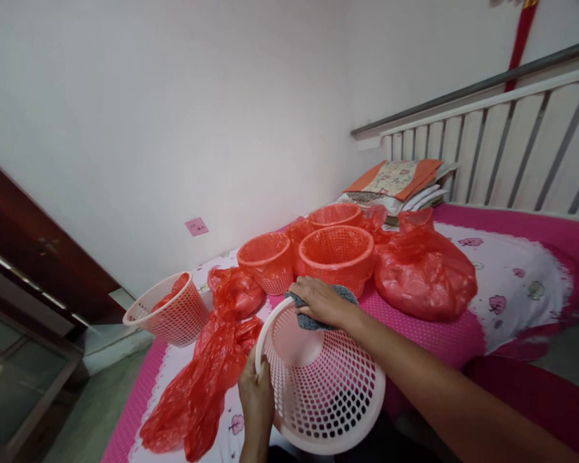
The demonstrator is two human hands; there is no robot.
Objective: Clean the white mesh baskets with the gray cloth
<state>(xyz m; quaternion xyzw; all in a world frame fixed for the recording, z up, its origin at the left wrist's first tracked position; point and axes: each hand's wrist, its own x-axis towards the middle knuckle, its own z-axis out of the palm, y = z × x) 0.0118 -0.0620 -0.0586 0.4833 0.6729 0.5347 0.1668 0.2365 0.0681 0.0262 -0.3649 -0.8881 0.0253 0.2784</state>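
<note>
A pale pink perforated plastic basket [328, 399] is tipped toward me near the front edge of the bed, its open mouth facing up. My left hand [257, 393] grips the rim on its left side, thumb over the edge. At the far side of the rim, my right hand [321, 301] presses a dark grey cloth [345, 294] against the basket. The cloth bunches under the palm and hangs a little inside the mouth. Just left of the basket lies a crumpled red plastic bag [207, 392].
Red-lined baskets [336, 247] stand behind, beside a full red bag [427, 276]. Another pink basket [186, 315] with red plastic inside leans at the left. Folded bedding [395, 180] is stacked by the white headboard [496, 141]. A pink note [196, 226] is on the wall.
</note>
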